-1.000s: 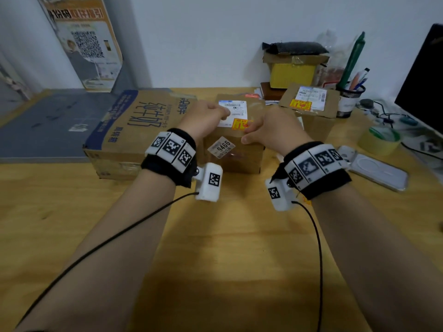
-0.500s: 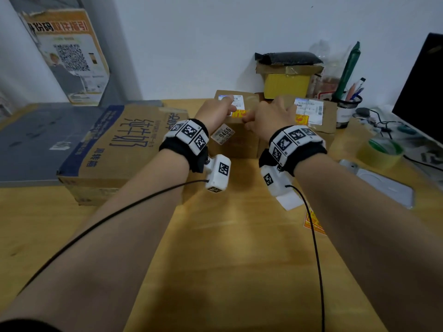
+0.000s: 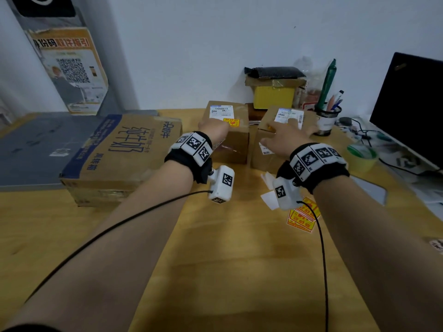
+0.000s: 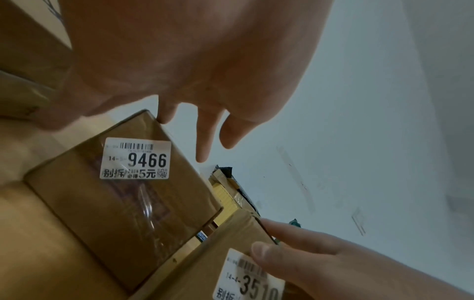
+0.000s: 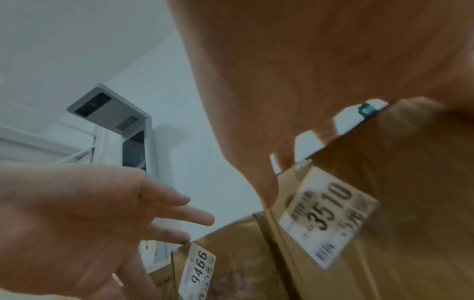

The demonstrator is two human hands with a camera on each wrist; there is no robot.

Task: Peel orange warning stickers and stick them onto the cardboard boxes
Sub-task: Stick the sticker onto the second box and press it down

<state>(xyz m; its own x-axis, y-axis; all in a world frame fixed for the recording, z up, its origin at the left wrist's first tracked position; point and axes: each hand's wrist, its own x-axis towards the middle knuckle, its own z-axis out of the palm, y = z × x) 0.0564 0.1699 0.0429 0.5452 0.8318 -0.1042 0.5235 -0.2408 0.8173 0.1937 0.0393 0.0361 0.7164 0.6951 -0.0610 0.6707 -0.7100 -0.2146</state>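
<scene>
1. The left hand (image 3: 214,130) lay over the near top edge of the left cardboard box (image 3: 230,144); in the head view its fingers were hidden behind the wrist, but the left wrist view showed them straight and spread, holding nothing
2. The right hand (image 3: 285,137) rested spread and flat on top of the right cardboard box (image 3: 266,159), fingers extended, thumb down the front face; it covered most of the orange sticker there, leaving only a sliver visible, and part of the white shipping label (image 3: 288,116)
3. One orange warning sticker (image 3: 231,121) sat flat on the left box's top, just below its white shipping label (image 3: 221,112); its print was too small to read
4. A loose pile of orange stickers (image 3: 302,218) lay on the wooden worktop (image 3: 227,271), partly hidden by the right wrist camera, beside a white scrap of backing paper (image 3: 269,200)
5. Both boxes were plain brown card, squarish, with glossy clear tape; white barcode tags on their fronts read 9466 (image 4: 135,158) and 3510 (image 5: 328,216), the latter blurred
6. A wide flat carton (image 3: 119,159) with blue print stood to the left; a monitor (image 3: 412,106) was cut off at the right edge
</scene>
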